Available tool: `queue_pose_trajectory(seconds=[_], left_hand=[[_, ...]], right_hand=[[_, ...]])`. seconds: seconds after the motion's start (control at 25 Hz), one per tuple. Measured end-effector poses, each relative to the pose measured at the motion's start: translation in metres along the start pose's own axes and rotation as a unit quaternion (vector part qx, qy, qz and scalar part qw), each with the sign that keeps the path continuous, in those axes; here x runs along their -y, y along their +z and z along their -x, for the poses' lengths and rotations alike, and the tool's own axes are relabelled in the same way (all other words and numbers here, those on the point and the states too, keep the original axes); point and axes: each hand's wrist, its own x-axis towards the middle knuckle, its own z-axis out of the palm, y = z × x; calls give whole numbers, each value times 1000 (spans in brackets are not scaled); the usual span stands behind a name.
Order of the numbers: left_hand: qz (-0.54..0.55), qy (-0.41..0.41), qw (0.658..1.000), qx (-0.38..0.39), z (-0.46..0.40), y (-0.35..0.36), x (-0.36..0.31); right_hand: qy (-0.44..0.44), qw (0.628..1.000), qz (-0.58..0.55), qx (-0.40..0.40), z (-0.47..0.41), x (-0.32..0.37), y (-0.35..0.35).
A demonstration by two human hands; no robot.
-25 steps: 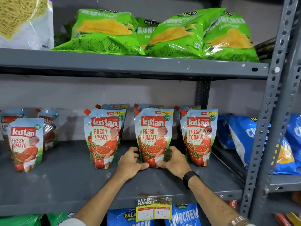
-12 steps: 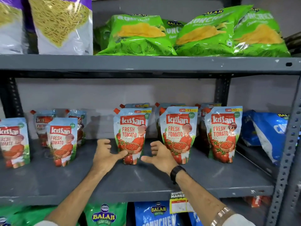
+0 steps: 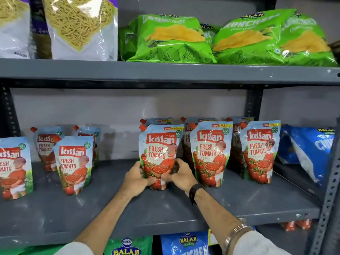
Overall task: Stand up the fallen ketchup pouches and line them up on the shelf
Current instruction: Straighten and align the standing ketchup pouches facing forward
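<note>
Several Kissan ketchup pouches stand upright on the grey middle shelf (image 3: 165, 205). My left hand (image 3: 137, 178) and my right hand (image 3: 181, 174) clasp the lower part of one front-row ketchup pouch (image 3: 161, 150) from either side. To its right stand two more front pouches (image 3: 209, 151) (image 3: 260, 150), with further pouches behind them. At the left a separate group stands: one pouch (image 3: 73, 162) in front, another (image 3: 12, 166) cut by the frame edge, and two behind (image 3: 47, 146).
Blue chip bags (image 3: 311, 150) lean at the shelf's right end by the perforated upright (image 3: 329, 196). Green chip bags (image 3: 176, 39) and noodle snack bags (image 3: 81, 26) fill the upper shelf. More snack bags (image 3: 185, 243) sit below. Bare shelf lies between the two pouch groups.
My hands let go of the middle front pouch, opened, shifted left and closed around the leftmost pouch of the right group. The view panned left.
</note>
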Motion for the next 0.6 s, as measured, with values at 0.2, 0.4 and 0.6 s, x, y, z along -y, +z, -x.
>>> queue_pose_trajectory(seconds=[0.2, 0.4, 0.6], left_hand=[[1, 6, 1000, -7, 2, 8, -1], [-27, 10, 999, -27, 4, 12, -1], [57, -12, 997, 57, 0, -3, 0]], right_hand=[[-5, 1000, 22, -18, -1, -4, -5], [-12, 999, 44, -24, 0, -3, -5], [-8, 995, 71, 63, 0, -9, -23]])
